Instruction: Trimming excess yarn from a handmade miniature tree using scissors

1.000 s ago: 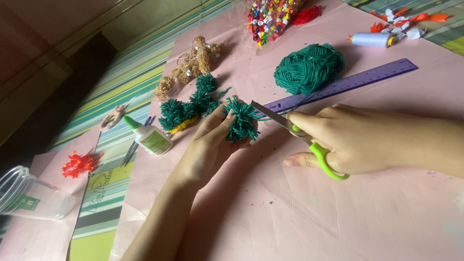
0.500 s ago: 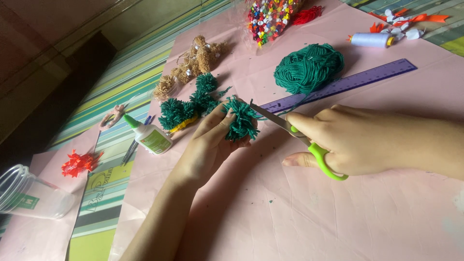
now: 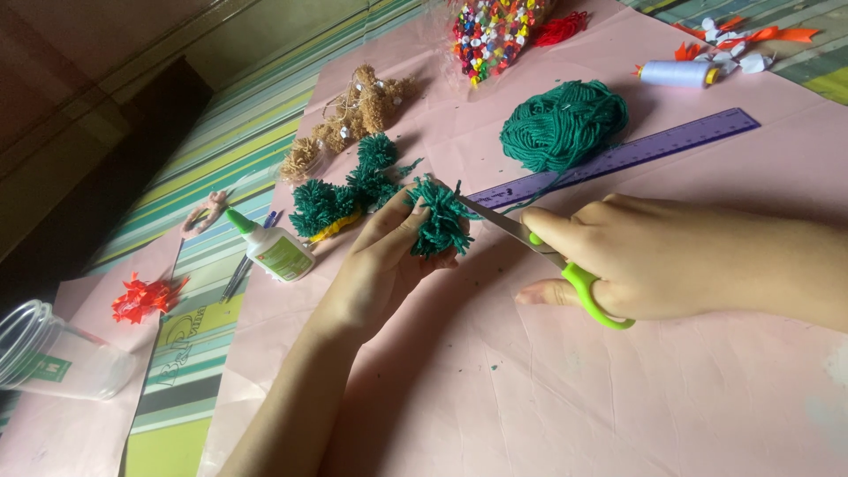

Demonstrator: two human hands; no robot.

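On pink paper (image 3: 548,389) | left hand (image 3: 380,265) clasps green pompom (image 3: 439,216) | right hand (image 3: 636,261) grips scissors (image 3: 539,247) (blades at pompom)

Four green pompoms (image 3: 439,216), one ruler (image 3: 618,159)

A fuzzy green yarn pompom (image 3: 439,218) is met by shiny metal scissors (image 3: 530,243) with glossy green plastic handles, over matt, creased pink paper (image 3: 548,389).

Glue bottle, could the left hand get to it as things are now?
Probably yes, but not free-handed. The glue bottle lies just beside the left hand with nothing between them, yet that hand is holding the green pom-pom.
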